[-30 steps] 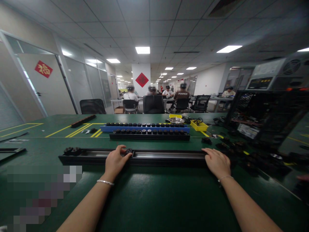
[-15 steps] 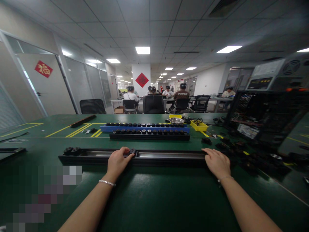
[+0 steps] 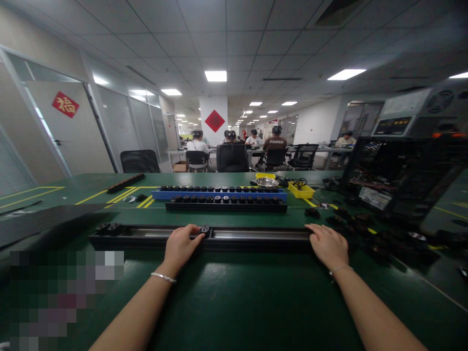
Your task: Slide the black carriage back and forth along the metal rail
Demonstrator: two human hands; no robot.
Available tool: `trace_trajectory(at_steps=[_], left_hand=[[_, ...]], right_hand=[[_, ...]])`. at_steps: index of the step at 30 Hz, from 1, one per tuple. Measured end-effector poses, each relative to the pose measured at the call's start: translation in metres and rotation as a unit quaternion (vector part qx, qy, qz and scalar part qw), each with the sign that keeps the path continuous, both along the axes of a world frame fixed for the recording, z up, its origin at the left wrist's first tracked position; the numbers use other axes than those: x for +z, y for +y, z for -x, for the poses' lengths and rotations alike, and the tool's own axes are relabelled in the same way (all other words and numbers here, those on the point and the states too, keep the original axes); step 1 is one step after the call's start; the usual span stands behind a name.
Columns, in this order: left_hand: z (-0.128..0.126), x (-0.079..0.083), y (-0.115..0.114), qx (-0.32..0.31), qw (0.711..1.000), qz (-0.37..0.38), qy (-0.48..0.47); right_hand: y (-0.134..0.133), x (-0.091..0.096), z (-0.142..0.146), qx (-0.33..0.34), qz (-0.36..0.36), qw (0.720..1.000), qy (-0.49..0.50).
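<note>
Smooth, shiny metal rail lining (image 3: pixel 256 234)

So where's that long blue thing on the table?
In the head view, the blue rail lies near the middle of the green table, just beyond a black rail topped with parts and left of the yellow tray.

Block (image 3: pixel 205 229): sits farther right along the rail (image 3: pixel 260 241) than a second ago.
Left hand (image 3: pixel 182 246): is farther right with it.
Dark sheet (image 3: pixel 47 222): newly in view at left, hiding the frame seen there earlier.
Right edge: reddish blur gone.
</note>
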State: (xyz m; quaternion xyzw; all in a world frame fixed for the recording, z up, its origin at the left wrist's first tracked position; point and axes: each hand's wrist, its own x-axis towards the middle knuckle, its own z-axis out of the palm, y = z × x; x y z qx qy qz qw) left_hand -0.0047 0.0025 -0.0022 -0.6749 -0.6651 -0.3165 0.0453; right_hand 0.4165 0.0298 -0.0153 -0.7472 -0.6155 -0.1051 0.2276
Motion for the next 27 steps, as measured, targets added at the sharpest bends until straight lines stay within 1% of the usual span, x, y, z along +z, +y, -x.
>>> trace_trajectory(at_steps=[9,19,27], left_hand=[[-0.0024,0.0000,-0.0011,-0.054,0.998,-0.006,0.025],[-0.0047,0.0011,-0.0025,-0.071,0.995,-0.025,0.070],[-0.0052,-0.0003,-0.0028,-0.111,0.991,-0.029,0.072]], right_hand=[[0.0005,-0.0001,-0.0009,-0.001,0.008,1.000,0.002],[-0.0013,0.0024,0.0009,-0.001,0.016,1.000,0.010],[-0.0013,0.0025,0.0003,0.000,0.024,1.000,0.015]])
